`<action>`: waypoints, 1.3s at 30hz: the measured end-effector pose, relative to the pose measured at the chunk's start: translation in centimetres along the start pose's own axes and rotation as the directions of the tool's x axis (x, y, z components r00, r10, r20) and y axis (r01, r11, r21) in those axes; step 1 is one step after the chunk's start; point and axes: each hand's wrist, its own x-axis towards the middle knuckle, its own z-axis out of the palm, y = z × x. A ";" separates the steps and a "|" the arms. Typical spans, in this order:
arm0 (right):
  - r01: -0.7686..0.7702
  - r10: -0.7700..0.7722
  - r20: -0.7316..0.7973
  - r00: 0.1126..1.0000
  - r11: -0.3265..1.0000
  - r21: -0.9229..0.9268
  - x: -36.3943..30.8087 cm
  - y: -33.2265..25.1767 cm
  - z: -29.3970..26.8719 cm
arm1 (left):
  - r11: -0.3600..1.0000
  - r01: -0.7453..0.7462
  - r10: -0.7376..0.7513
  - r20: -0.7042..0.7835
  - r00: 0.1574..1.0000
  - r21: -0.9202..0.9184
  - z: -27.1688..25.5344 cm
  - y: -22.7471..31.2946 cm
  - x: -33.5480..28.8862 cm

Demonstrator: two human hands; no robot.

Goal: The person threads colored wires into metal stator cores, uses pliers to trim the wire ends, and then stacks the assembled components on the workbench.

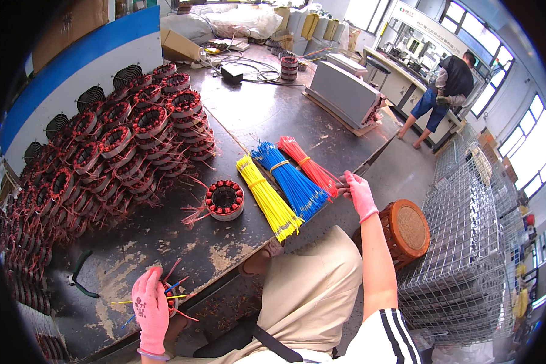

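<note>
Our L grip (150, 306), pink-gloved, is closed round a wound stator (173, 301) by the tabletop's (249, 115) near edge, w/ yellow, blue and red leads poking out. Over to our R grip (359, 193), pink-gloved too: fingertips right at the lower end of the red wire bundle (306, 162); can't tell if they're pinching any strands. Just L of that, the blue wire bundle (292, 185), then the yellow wire bundle (267, 197), each banded. Next along, a single stator (225, 213) lies flat, red leads trailing L. Farther L, we've got a big stator pile (118, 142) in front of a blue-and-white panel (91, 57). Far side: a small stator stack (289, 70), a black box (232, 75) w/ cables nearby, and a grey casing (346, 91) to the R. Off the tabletop, our R: a round stool (409, 227), wire mesh cages (461, 261) and, at the back, a co-worker (456, 79) standing.
</note>
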 end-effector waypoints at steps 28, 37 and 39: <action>0.900 -0.679 0.655 0.330 0.435 -0.003 -26.7 -7.9 19.4 | 0.836 -0.492 0.540 -0.204 0.817 0.244 -7.1 8.1 2.4; 0.726 -0.277 0.870 0.407 0.676 -0.124 -22.5 1.2 28.0 | 0.986 0.077 -0.109 -0.219 0.970 -0.149 -0.9 2.6 0.8; 0.496 -0.026 0.900 0.434 0.841 -0.216 -23.2 -0.3 29.8 | 0.980 0.111 -0.145 -0.214 0.966 -0.165 0.3 1.7 0.5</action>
